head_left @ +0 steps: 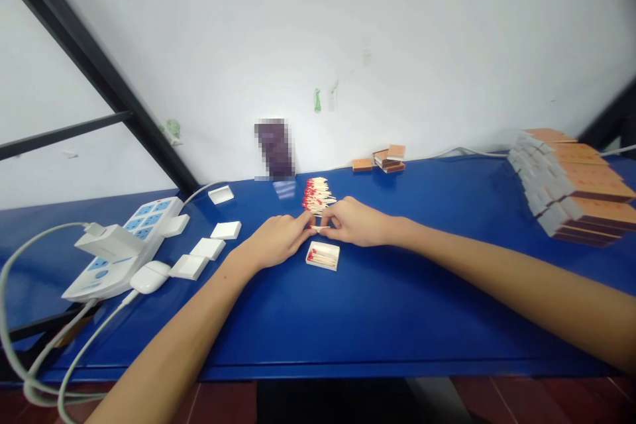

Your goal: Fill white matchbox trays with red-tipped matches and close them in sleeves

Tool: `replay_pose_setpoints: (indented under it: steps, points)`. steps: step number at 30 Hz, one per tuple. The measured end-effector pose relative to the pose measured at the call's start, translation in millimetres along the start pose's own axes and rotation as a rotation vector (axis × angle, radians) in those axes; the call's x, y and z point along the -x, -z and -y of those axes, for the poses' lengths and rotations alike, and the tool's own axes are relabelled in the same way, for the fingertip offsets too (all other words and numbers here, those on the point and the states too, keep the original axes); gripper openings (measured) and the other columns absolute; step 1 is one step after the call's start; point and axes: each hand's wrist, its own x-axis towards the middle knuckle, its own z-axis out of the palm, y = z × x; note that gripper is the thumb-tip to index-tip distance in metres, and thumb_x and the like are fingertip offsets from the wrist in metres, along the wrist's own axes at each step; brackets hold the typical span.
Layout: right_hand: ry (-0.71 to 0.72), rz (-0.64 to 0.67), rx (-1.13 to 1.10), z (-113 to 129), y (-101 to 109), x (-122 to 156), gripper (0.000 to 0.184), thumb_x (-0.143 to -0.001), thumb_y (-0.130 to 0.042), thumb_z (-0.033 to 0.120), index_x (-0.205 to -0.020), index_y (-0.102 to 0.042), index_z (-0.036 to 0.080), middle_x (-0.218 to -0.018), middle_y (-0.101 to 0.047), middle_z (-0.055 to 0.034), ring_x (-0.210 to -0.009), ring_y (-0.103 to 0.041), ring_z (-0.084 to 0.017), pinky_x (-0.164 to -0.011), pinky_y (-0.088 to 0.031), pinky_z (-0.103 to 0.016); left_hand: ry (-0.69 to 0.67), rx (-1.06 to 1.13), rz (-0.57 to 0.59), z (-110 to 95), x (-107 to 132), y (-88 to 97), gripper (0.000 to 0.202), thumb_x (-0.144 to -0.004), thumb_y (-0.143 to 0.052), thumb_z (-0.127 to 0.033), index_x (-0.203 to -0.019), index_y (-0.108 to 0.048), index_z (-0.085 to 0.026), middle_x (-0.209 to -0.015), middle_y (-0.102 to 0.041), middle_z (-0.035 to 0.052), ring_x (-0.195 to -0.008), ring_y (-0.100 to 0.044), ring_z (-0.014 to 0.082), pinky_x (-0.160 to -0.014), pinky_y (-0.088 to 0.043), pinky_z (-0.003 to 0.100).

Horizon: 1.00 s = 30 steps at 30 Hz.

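We have two hands at the middle of one blue surface [377,318]. Our left hand [278,238] has its fingertips together on the red-headed end of a few matches [320,229], and our right hand [355,222] pinches the other end; we cannot tell how many matches lie between them. Just beyond our fingers is one loose heap of matches [318,195], too many to count, with most red heads to the left. Just on the near side sits one white tray [336,258], hollow side up, with several matches lying in it.

To the left we count four more trays: three white blocks [208,248] in a slanting row, apparently face down, and one upturned tray [220,195] farther back. Beside them are one power strip [82,289], one charger [112,243] plugged into it, and one small white case [150,277].

Near the wall [422,46] we see one matchbox [362,165] lying alone beside a pile of about three boxes [390,160]. At right stands one large stack of matchboxes [586,175], not exactly countable.
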Motion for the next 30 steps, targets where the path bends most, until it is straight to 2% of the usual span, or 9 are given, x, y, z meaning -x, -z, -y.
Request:
replay_pose_setpoints:
  steps: [6,14,22,30]
  points:
    - [-0.074,0.094,-0.016,5.3,9.2,-1.8,0.012,-0.084,-0.062,0.026,-0.077,-0.065,0.017,-0.062,-0.063,0.0001,-0.057,-0.053,-0.011,-0.054,-0.033,-0.022,-0.013,-0.053,0.017,-4.7,-1.2,0.6,0.03,-0.102,-0.029,-0.04,-0.104,-0.05,-0.018,-0.074,-0.063,0.0047,-0.062,-0.06,0.0205,-0.057,-0.036,0.027]
    - [-0.14,0.085,0.003,13.8,3.0,0.3,0.01,-0.083,-0.061,0.025,-0.078,-0.063,0.017,-0.065,-0.063,-0.0014,-0.057,-0.052,-0.012,-0.053,-0.03,-0.024,-0.007,0.03,0.013,-4.7,0.6,5.8,0.031,-0.101,-0.032,-0.045,-0.101,-0.051,-0.02,-0.073,-0.062,0.0043,-0.062,-0.059,0.021,-0.057,-0.036,0.029]
    - [-0.11,0.118,0.022,14.7,6.3,-1.9,0.013,-0.086,-0.056,0.023,-0.078,-0.063,0.016,-0.059,-0.058,0.0001,-0.053,-0.046,-0.011,-0.052,-0.029,-0.025,-0.023,-0.103,0.121,-10.0,-2.4,6.1,0.027,-0.101,-0.028,-0.032,-0.11,-0.047,-0.016,-0.08,-0.067,0.0107,-0.067,-0.063,0.0261,-0.057,-0.038,0.031]
    - [-0.102,0.137,-0.013,15.0,11.0,-3.9,0.014,-0.086,-0.057,0.025,-0.08,-0.066,0.015,-0.061,-0.062,-0.0004,-0.054,-0.048,-0.011,-0.054,-0.031,-0.026,-0.024,-0.143,0.138,-10.6,-1.5,9.7,0.027,-0.101,-0.028,-0.03,-0.114,-0.046,-0.015,-0.078,-0.067,0.0109,-0.067,-0.063,0.0262,-0.057,-0.039,0.032]
